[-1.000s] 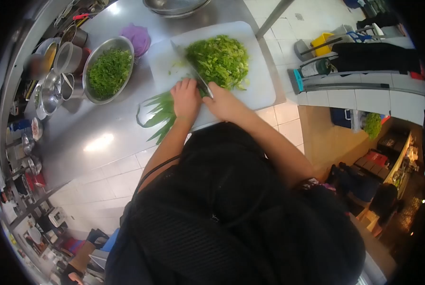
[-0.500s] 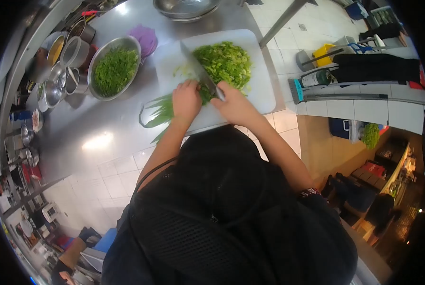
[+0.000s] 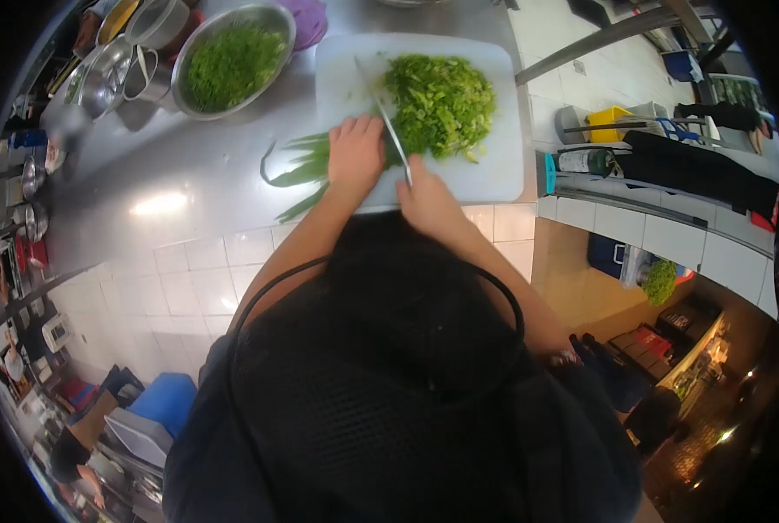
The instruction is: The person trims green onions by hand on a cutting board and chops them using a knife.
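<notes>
My right hand (image 3: 430, 199) is closed round the handle of a kitchen knife (image 3: 393, 131), whose blade points away from me and shows almost edge-on. To its left, my left hand (image 3: 357, 157) presses down on a bunch of spring onions (image 3: 307, 167), fingers curled close to the blade. Long green leaves stick out leftward from under that hand, past the edge of the white cutting board (image 3: 504, 179). A heap of chopped spring onions (image 3: 442, 105) lies on the board, right of the knife. My left hand hides the part of the bunch beneath it.
A metal bowl of chopped greens (image 3: 233, 65) stands left of the board on the steel table (image 3: 224, 166), with a purple cloth (image 3: 306, 19) behind it. Pots and metal bowls (image 3: 106, 78) crowd the far left. A metal post (image 3: 599, 48) rises beyond the board's right side.
The camera view has shifted, so the board and bowls sit higher in the frame. The knife blade has turned from showing its flat side to nearly edge-on. Both hands keep their holds.
</notes>
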A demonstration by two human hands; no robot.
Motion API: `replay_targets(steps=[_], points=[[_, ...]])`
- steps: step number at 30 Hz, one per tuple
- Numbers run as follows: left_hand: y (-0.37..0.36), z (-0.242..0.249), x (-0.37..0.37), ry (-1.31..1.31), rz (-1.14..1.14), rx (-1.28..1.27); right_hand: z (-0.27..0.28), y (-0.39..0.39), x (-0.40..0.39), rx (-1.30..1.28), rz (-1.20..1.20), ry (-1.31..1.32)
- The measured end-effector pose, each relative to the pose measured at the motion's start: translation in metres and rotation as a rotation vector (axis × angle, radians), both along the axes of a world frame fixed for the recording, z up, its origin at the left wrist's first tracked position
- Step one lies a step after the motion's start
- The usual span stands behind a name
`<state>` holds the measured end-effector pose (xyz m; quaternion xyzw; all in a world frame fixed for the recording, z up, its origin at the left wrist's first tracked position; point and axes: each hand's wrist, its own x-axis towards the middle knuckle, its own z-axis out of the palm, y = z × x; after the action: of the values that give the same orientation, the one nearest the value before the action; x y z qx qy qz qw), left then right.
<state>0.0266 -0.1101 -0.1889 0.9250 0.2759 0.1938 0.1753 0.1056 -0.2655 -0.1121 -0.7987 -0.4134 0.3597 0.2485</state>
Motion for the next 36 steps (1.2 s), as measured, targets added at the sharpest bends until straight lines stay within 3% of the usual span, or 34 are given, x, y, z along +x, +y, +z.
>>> replay_targets(steps=[2,5,6,9,10,12,13,15,16,17,18,19,20,22,25,27,30,32,33,36], points=[[0.001,0.001,-0.002,-0.003,-0.029,0.016,-0.005,0.028,0.013,0.020,-0.037,-0.031],[0.001,-0.003,0.000,0.016,-0.017,-0.004,0.032,0.023,0.017,0.074,-0.020,-0.029],[0.002,0.000,-0.002,0.016,-0.026,-0.044,0.050,0.018,0.013,-0.045,-0.056,0.066],[0.001,-0.008,-0.002,-0.008,0.001,0.023,-0.034,0.002,-0.003,0.134,-0.079,-0.099],[0.000,-0.007,-0.003,0.009,0.004,0.022,-0.032,0.010,-0.003,0.080,-0.092,-0.050],[-0.001,-0.005,-0.009,0.039,0.020,0.036,-0.021,0.022,0.010,0.041,-0.112,0.086],[-0.004,-0.005,-0.009,0.018,0.005,0.024,0.034,0.034,0.008,-0.129,-0.171,0.227],[0.004,0.000,-0.003,-0.012,0.016,0.028,0.077,0.031,0.002,-0.198,-0.174,0.217],[0.004,0.000,-0.004,-0.020,0.010,0.011,0.042,0.028,0.000,-0.200,-0.151,0.217],[0.001,-0.001,-0.006,-0.028,-0.005,-0.016,-0.021,0.014,-0.003,0.091,-0.078,0.041],[0.000,-0.003,-0.005,-0.060,0.018,-0.004,-0.029,0.017,-0.009,0.382,-0.014,-0.140],[-0.003,-0.004,-0.003,-0.073,0.009,-0.007,-0.031,0.017,-0.002,0.378,-0.020,-0.154],[0.001,-0.004,-0.002,-0.063,0.013,-0.014,-0.034,0.024,0.010,0.198,-0.072,-0.005],[-0.001,-0.005,-0.005,-0.059,0.012,-0.021,0.028,0.040,0.009,-0.108,-0.168,0.230],[0.000,-0.007,-0.004,-0.020,0.026,-0.050,0.060,0.027,0.001,-0.143,-0.233,0.245],[0.000,-0.008,-0.004,-0.040,0.016,-0.062,-0.070,0.005,-0.006,0.336,-0.082,-0.158],[0.004,-0.008,0.000,-0.047,0.011,-0.074,-0.030,0.028,0.004,0.220,-0.132,-0.024],[0.003,-0.006,0.001,-0.121,0.039,-0.080,0.020,0.044,0.024,-0.101,-0.233,0.348],[0.008,-0.004,0.004,-0.125,0.022,-0.076,0.028,0.042,0.031,-0.093,-0.248,0.345],[0.020,0.015,-0.001,-0.175,0.015,-0.319,0.044,0.025,0.039,0.149,-0.100,-0.006]])
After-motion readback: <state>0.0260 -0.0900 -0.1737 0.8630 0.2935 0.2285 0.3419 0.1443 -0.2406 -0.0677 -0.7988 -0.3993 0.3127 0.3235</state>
